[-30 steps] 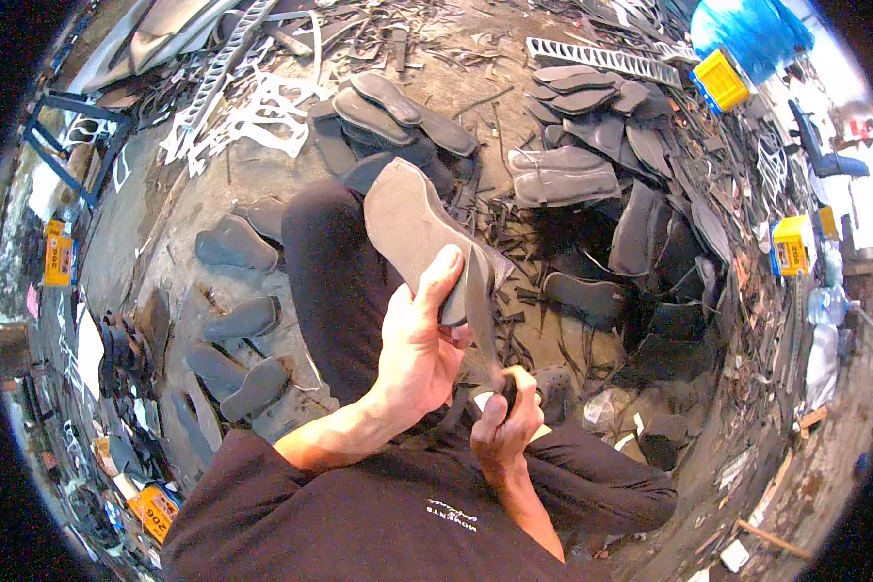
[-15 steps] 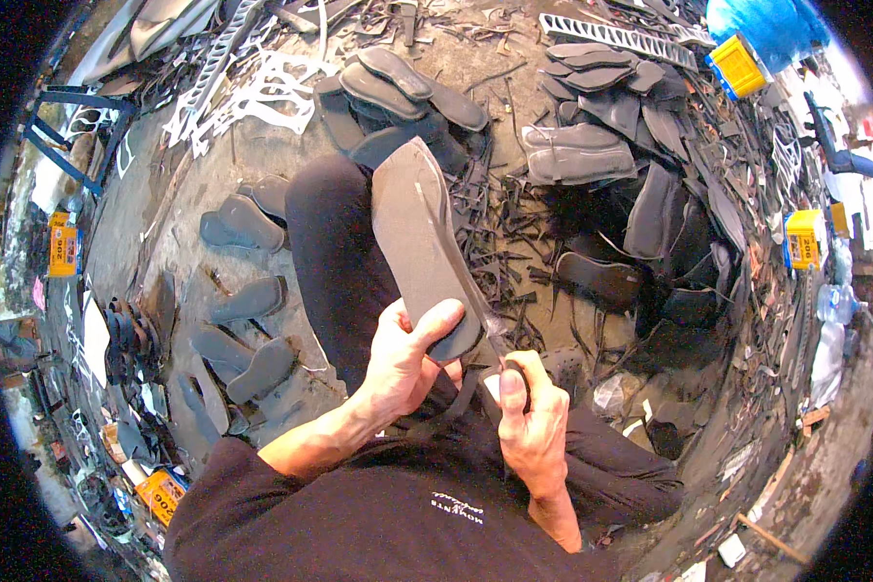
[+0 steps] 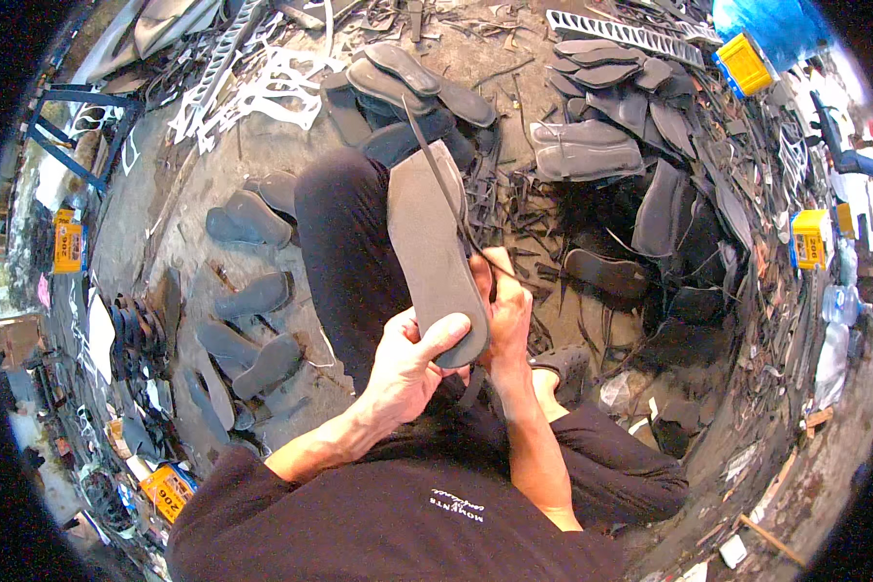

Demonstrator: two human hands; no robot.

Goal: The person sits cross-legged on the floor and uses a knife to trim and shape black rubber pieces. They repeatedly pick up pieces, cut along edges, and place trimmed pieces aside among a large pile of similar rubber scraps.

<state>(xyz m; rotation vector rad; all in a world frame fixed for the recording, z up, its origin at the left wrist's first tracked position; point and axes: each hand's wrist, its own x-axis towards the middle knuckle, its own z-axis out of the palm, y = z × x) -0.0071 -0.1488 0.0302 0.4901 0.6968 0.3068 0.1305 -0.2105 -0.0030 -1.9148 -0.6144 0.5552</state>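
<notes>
A grey shoe sole (image 3: 429, 247) is held up in front of my raised knee, its toe end pointing away. My left hand (image 3: 409, 367) grips its near rounded end, thumb on top and fingers underneath. Closed at the sole's right edge is my right hand (image 3: 507, 315); whatever it holds is hidden behind the fingers and the sole. A thin dark strip (image 3: 435, 160) runs along that edge, partly freed, its tip sticking up past the toe.
Piles of dark soles (image 3: 587, 155) lie ahead and to the right; several more soles (image 3: 247, 218) are on the floor at left. Dark offcut strips (image 3: 519, 209) litter the ground. White cut-out sheets (image 3: 281, 92), yellow boxes (image 3: 745, 66) and a blue container (image 3: 771, 29) stand around.
My right hand has moved up and forward along the sole's right edge, from below its near end. The strip has come further off and now rises past the toe.
</notes>
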